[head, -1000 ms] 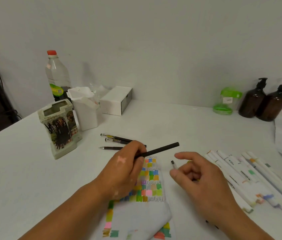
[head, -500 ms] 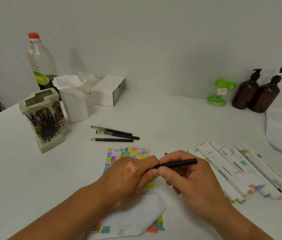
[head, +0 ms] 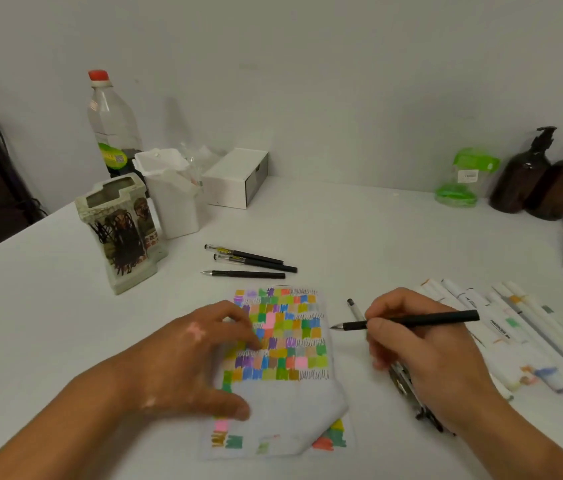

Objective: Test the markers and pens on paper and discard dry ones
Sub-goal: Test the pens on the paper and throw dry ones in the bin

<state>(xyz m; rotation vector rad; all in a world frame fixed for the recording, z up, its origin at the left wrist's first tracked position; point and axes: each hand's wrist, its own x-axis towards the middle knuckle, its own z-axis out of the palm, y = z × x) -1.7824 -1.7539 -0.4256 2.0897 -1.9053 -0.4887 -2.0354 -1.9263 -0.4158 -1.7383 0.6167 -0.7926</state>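
Observation:
A sheet of paper [head: 283, 393] covered in coloured swatches and black scribbles lies in front of me, its lower edge folded up. My left hand [head: 190, 362] rests on the paper's left side with fingers spread. My right hand [head: 422, 344] grips a black pen [head: 422, 320], uncapped, with its tip just off the paper's right edge. A pen cap [head: 354, 308] lies beside that tip. Three black pens [head: 249, 263] lie beyond the paper. Several white markers [head: 515, 327] lie in a row at the right. More pens [head: 408, 393] sit partly hidden under my right hand.
A scribbled-on pen holder [head: 121, 233] and a white container [head: 169, 192] stand at the left, with a clear bottle [head: 110, 123] behind. A white box [head: 237, 178] sits by the wall. A green jar [head: 463, 178] and two brown pump bottles [head: 546, 174] stand at the back right.
The black pen passed from my left hand to my right hand. My left hand came down flat on the paper. The pen's tip now points left at the paper's edge.

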